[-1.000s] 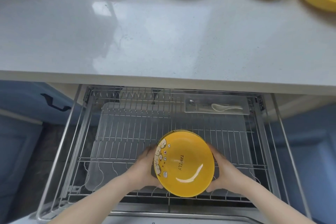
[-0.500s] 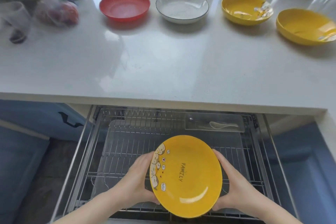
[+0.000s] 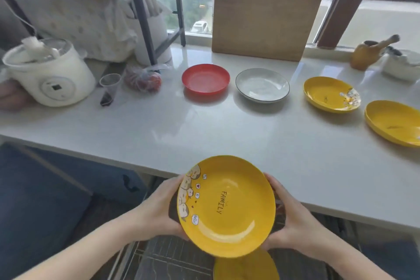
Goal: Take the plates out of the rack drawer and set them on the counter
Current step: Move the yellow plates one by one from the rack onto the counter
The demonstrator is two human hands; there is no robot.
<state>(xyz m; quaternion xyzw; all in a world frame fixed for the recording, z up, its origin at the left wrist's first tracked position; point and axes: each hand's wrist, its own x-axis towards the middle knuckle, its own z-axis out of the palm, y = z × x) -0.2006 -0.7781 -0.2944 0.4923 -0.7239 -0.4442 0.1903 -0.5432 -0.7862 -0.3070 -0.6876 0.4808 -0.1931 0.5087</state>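
Gripped FAMILY plate point(image 3: 226, 206) between left hand point(image 3: 159, 213) and right hand point(image 3: 295, 223), palms clamping opposite rims. Lifted clear of rack drawer point(image 3: 172, 259) below since second ago, now level with counter point(image 3: 204, 129) edge ahead. Possibly another yellow plate point(image 3: 246, 267) beneath, blurred. Remained: setting down.

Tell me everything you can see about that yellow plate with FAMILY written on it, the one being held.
The yellow FAMILY plate is a round, shallow dish, glossy like glazed ceramic. FAMILY is printed in dark letters at its centre, and cartoon figures with small speech bubbles and hearts run along its left rim. It looks clean and empty. It is tilted toward the camera, in the air over the counter's front edge and the open rack drawer. The left hand and the right hand grip opposite rims. Another yellow plate shows just below it.
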